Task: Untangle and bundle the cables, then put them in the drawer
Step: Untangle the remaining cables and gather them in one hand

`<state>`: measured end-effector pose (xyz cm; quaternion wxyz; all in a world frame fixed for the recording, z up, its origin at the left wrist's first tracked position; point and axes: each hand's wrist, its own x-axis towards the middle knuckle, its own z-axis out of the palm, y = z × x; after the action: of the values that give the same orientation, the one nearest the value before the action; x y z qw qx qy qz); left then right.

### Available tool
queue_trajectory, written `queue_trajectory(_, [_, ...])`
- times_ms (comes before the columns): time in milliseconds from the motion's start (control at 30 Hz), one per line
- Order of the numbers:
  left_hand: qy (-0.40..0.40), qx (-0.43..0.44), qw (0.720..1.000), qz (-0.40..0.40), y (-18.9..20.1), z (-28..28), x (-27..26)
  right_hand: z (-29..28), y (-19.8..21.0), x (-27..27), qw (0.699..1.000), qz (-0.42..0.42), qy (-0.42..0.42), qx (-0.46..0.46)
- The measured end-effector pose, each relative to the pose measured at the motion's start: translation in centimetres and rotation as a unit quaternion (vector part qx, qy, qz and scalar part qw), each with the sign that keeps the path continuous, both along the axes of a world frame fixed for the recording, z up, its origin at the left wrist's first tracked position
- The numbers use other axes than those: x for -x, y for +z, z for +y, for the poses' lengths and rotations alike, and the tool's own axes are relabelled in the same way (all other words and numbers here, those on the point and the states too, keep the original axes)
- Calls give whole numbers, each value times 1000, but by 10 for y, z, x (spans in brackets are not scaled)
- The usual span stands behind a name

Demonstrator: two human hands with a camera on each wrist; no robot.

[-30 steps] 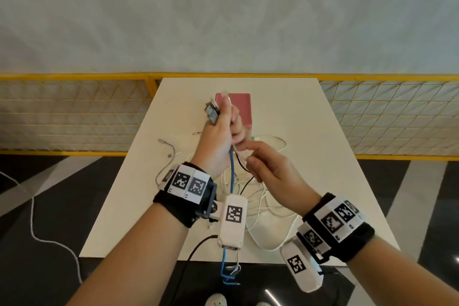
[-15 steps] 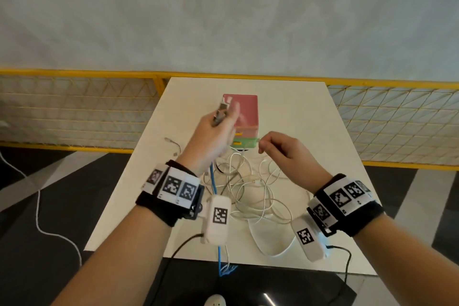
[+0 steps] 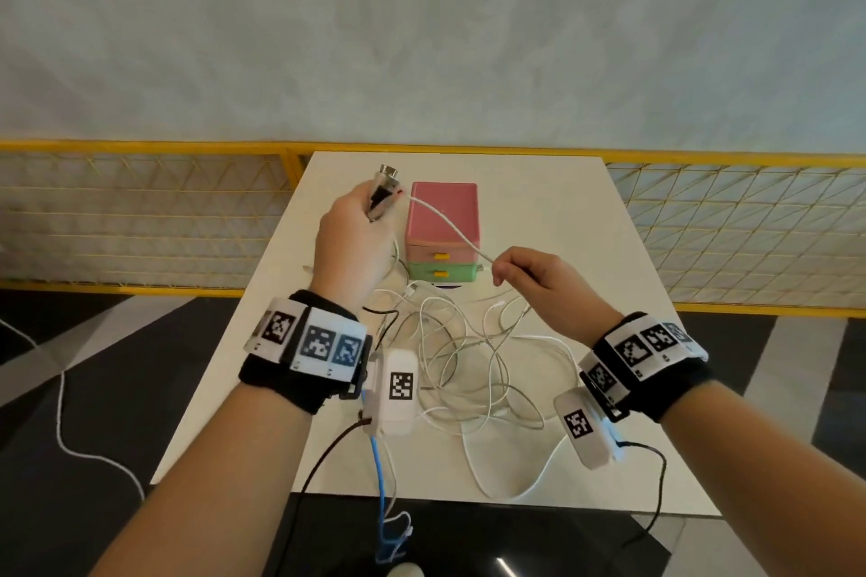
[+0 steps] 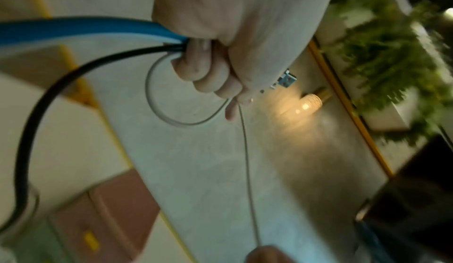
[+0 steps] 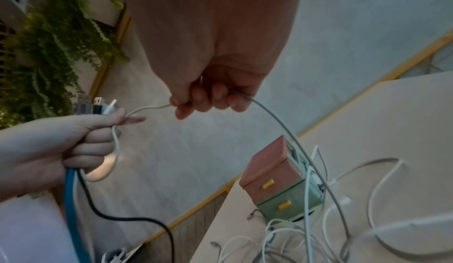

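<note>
My left hand (image 3: 356, 230) is raised above the table and grips a bunch of cable ends (image 3: 385, 187), their plugs sticking up: a blue cable (image 5: 73, 209), a black cable (image 5: 117, 216) and white ones. From that fist a thin white cable (image 3: 450, 225) runs taut to my right hand (image 3: 525, 276), which pinches it in front of the small drawer box (image 3: 443, 220). The box has a pink top drawer and a green lower one, both closed. A tangle of white cables (image 3: 473, 365) lies on the white table (image 3: 586, 248) between my wrists.
A yellow-framed mesh railing (image 3: 140, 211) runs behind the table, with a pale wall beyond. A white cord (image 3: 61, 412) lies on the dark floor at left. The blue cable (image 3: 382, 483) hangs over the table's near edge. Green plants (image 5: 49, 44) show in the right wrist view.
My hands have moved apart: the left hand rose up and away to the left with its plugs, the right hand went right, and the white cable is now stretched between them.
</note>
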<state>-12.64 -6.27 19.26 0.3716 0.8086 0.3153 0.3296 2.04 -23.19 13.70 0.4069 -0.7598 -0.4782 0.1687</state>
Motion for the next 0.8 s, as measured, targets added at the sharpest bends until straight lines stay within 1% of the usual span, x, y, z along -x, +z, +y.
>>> queue_trajectory(67, [-4, -81, 996, 44, 0, -8, 1, 7, 5, 0, 999, -29, 17, 3])
queue_trajectory(100, [-9, -122, 989, 84, 1, -15, 1, 12, 9, 0, 998, -51, 25, 3])
queue_trajectory(133, [-15, -155, 980, 122, 2, -21, 0, 16, 13, -2, 997, -78, 30, 5])
queue_trajectory(167, [-22, -169, 974, 147, 3, -26, 0, 21, 16, -4, 994, -107, 32, 6])
queue_trajectory(200, [-34, -161, 974, 155, 4, -27, -2, 25, 21, -7, 990, -139, 34, 7])
queue_trajectory(233, [-51, -134, 979, 145, 3, -27, -4, 29, 26, -10, 985, -171, 36, 7])
queue_trajectory(300, [-91, -56, 988, 109, 1, -27, -8, 35, 37, -12, 971, -233, 46, -8])
queue_trajectory(333, [-122, -25, 988, 96, -1, -26, -11, 38, 43, -12, 964, -261, 54, -21])
queue_trajectory(400, [-168, 0, 982, 86, -7, -24, -16, 43, 56, -10, 949, -305, 70, -44])
queue_trajectory(467, [-171, 45, 982, 64, -9, -22, -21, 46, 63, -10, 941, -324, 81, -57])
queue_trajectory(500, [-161, 60, 984, 52, -8, -20, -22, 46, 63, -11, 945, -310, 85, -59])
queue_trajectory(533, [-144, 57, 987, 41, -6, -18, -22, 45, 61, -12, 955, -278, 88, -57])
queue_trajectory(600, [-100, 14, 995, 6, 0, -14, -19, 41, 51, -16, 977, -195, 80, -40])
queue_trajectory(667, [-61, -3, 997, -53, 6, -7, -16, 36, 36, -20, 988, -139, 60, -9])
queue_trajectory(733, [-21, 25, 994, -107, 8, 2, -12, 32, 20, -26, 993, -106, 40, 25])
queue_trajectory(767, [0, 49, 991, -122, 9, 8, -11, 29, 12, -29, 994, -96, 30, 42])
queue_trajectory(800, [18, 66, 991, -119, 8, 14, -10, 28, 5, -32, 994, -91, 23, 57])
